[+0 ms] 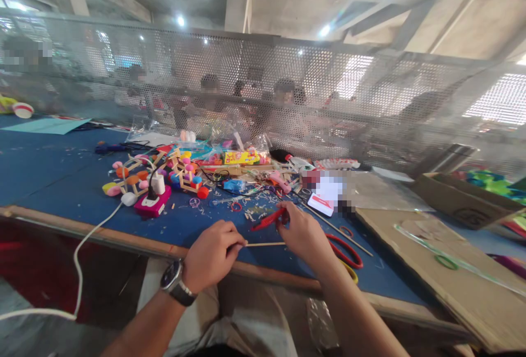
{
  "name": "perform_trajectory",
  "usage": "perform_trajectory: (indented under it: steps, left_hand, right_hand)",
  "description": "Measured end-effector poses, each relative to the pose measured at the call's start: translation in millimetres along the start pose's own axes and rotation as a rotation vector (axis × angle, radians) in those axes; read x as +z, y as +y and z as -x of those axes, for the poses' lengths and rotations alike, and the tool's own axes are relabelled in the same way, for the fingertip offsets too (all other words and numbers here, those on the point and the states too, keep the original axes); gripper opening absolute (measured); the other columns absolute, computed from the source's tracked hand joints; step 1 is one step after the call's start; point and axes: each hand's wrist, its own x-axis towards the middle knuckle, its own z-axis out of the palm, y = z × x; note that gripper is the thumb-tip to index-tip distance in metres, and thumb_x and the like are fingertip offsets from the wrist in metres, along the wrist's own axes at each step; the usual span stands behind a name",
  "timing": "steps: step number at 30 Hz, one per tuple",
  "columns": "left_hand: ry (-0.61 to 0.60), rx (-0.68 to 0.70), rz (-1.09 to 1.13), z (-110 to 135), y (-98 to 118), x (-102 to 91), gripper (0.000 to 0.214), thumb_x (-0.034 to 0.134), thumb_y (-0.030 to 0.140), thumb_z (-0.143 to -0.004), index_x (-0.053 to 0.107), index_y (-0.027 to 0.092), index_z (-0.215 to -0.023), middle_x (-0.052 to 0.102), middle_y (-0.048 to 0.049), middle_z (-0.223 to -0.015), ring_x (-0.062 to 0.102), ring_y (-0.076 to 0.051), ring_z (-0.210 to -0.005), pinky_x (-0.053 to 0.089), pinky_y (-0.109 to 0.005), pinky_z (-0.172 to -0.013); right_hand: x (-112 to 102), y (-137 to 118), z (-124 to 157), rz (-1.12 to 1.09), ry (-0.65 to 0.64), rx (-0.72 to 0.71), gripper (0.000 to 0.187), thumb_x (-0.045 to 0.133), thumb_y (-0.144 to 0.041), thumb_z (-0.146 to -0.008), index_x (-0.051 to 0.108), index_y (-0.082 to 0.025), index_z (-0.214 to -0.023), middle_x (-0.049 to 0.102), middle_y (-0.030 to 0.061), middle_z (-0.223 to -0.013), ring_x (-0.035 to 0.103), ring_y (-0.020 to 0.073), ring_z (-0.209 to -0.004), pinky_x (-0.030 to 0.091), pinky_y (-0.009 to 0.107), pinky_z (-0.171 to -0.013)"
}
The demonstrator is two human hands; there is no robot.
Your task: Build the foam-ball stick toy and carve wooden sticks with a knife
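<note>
My left hand (211,255), with a wristwatch (175,283) on its wrist, is closed in a pinch on one end of a thin wooden stick (265,244). My right hand (302,234) is closed round a red cutter or pliers (267,220), whose tip lies just above the stick; whether it touches the stick is unclear. Both hands hover over the near edge of a blue-covered table (53,182).
Red-handled scissors (345,253) lie right of my right hand. A pink power block with a white plug (154,198) and white cable (82,253) sits left. Colourful stick-and-ball models (181,171), packets and scraps fill the middle. Cardboard sheets (431,258) lie right. People sit behind a mesh screen (263,94).
</note>
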Motion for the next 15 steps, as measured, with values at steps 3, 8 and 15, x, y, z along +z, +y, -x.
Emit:
perform_trajectory:
  steps: [3,8,15]
  left_hand:
    - [0.010,0.018,0.003,1,-1,-0.5,0.026,0.061,0.000,-0.088,0.077,0.019,-0.095,0.073,-0.0042,-0.097,0.067,-0.023,-0.097,0.052,-0.036,-0.087]
    - [0.048,0.037,-0.001,1,0,-2.3,0.018,0.063,0.004,-0.087,0.073,0.018,-0.089,0.071,-0.0060,-0.100,0.067,-0.023,-0.098,0.053,-0.036,-0.088]
    - [0.060,0.045,0.013,1,-1,-1.0,0.013,0.062,0.007,-0.088,0.067,0.018,-0.082,0.067,-0.0056,-0.098,0.064,-0.022,-0.096,0.052,-0.036,-0.087]
  right_hand:
    - [5,1,-7,0.024,-0.007,0.047,0.034,0.060,-0.020,-0.088,0.066,-0.015,-0.121,0.077,0.0104,-0.089,0.074,0.0279,-0.084,0.048,0.033,-0.072]
    - [1,-1,1,-0.013,-0.046,0.023,0.056,0.059,-0.024,-0.091,0.052,-0.018,-0.147,0.078,0.0057,-0.094,0.074,0.0260,-0.088,0.050,0.032,-0.075]
    - [-28,71,40,0.109,0.187,-0.024,0.031,0.050,-0.033,-0.094,0.075,-0.021,-0.109,0.078,0.0106,-0.096,0.073,0.0267,-0.082,0.055,0.037,-0.075]
